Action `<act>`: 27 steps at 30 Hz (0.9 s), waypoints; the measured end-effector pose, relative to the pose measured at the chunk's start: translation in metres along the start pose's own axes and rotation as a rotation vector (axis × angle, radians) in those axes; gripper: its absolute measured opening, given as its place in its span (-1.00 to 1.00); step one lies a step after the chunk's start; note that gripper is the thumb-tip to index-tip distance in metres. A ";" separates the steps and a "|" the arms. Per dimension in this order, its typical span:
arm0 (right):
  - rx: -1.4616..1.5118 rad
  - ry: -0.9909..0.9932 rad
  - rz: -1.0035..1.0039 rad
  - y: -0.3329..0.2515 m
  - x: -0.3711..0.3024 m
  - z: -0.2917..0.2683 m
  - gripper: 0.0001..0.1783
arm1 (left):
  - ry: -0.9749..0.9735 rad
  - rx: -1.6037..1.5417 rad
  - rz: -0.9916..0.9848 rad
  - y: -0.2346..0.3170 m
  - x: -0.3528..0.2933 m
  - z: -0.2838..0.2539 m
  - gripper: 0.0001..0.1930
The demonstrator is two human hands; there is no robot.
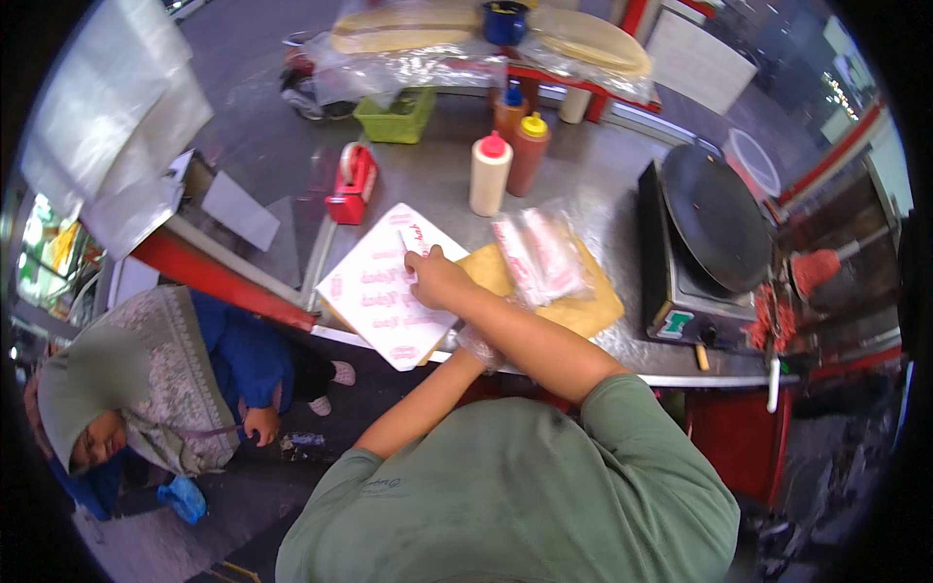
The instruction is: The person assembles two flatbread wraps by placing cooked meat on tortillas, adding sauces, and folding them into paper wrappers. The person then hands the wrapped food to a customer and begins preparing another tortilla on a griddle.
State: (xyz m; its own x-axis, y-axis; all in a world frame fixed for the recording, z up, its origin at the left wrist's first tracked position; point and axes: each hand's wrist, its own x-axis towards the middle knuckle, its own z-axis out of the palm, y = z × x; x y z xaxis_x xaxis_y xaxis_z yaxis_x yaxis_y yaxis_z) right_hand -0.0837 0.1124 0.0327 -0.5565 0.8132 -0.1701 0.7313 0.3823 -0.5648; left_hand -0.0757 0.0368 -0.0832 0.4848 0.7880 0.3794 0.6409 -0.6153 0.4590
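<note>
My right hand (436, 279) is over a stack of white wrapping paper (374, 291) printed in red. Its fingers are closed on a small white slip with red print (415, 239), lying over the upper part of the stack. My left hand (476, 347) seems to be in clear plastic and is mostly covered by my right forearm, so its fingers do not show. Just right of the paper, a clear plastic bag (546, 255) holding red-and-white wrapped items rests on a brown paper sheet (593, 309).
Behind stand a white sauce bottle (491, 175), an orange-brown bottle (528, 155), a red tape dispenser (353, 185) and a green basket (397, 117). A black pan (714, 219) sits on a stove (671, 301) at right. Another person (165, 379) is at lower left.
</note>
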 end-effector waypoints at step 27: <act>0.358 0.881 0.037 0.144 -0.218 -0.074 -0.62 | 0.463 -0.775 -0.599 0.089 0.005 -0.045 -0.33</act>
State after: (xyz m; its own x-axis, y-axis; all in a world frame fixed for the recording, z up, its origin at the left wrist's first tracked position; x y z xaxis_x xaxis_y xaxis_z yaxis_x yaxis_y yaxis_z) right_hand 0.1724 0.0223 0.0479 0.0688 0.9163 0.3946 0.4972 0.3115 -0.8098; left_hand -0.0429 -0.0147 -0.0048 -0.1580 0.9805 0.1169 0.0689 -0.1071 0.9919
